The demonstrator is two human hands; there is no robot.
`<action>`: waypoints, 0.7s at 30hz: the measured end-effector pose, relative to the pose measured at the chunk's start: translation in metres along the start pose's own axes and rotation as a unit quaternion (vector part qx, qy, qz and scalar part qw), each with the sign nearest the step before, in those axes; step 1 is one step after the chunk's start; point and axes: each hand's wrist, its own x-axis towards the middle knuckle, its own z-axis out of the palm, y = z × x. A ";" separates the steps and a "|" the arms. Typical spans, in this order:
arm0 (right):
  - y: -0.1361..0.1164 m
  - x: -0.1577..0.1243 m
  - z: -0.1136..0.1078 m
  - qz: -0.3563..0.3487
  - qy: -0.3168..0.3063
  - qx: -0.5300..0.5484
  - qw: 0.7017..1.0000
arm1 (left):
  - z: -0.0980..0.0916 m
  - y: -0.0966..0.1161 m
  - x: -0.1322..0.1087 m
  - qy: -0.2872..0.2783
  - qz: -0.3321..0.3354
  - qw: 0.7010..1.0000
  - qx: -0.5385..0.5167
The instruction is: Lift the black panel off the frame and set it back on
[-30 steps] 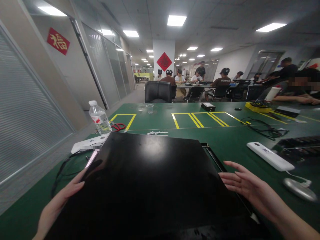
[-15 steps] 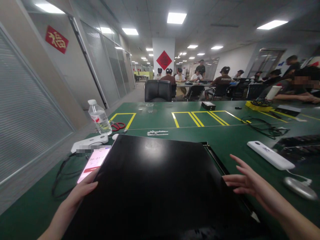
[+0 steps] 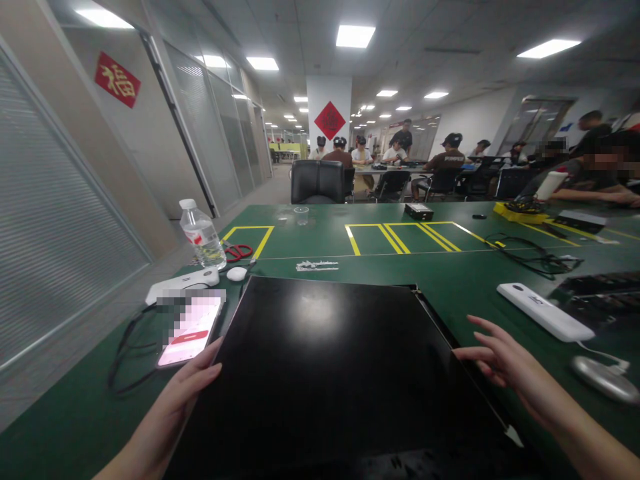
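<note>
A large, glossy black screen panel (image 3: 330,360) lies in front of me, partly over a black frame (image 3: 440,320) that shows along its right side. My left hand (image 3: 187,390) grips the panel's left edge, thumb on top and the other fingers partly hidden beneath. At the right edge, my right hand (image 3: 497,353) has its fingers stretched and apart, with a fingertip touching the panel's border. A white tab (image 3: 513,437) sticks out at the lower right of the frame. Just left of the panel is a lit phone (image 3: 193,333).
Left: a water bottle (image 3: 203,237), red-handled scissors (image 3: 239,253), a white power bank (image 3: 183,285) and a small white case (image 3: 237,274). Right: another white power bank (image 3: 545,312), a silver mouse (image 3: 605,379) and black cables (image 3: 537,257). Several people sit farther back.
The panel's left edge has shifted right, with my left hand moving along with it. More of the phone and the small white case now shows. My right hand stays at the right edge.
</note>
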 end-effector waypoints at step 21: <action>0.018 0.008 -0.008 -0.083 0.019 -0.191 0.978 | 0.017 0.005 -0.021 0.002 -0.074 0.997 0.030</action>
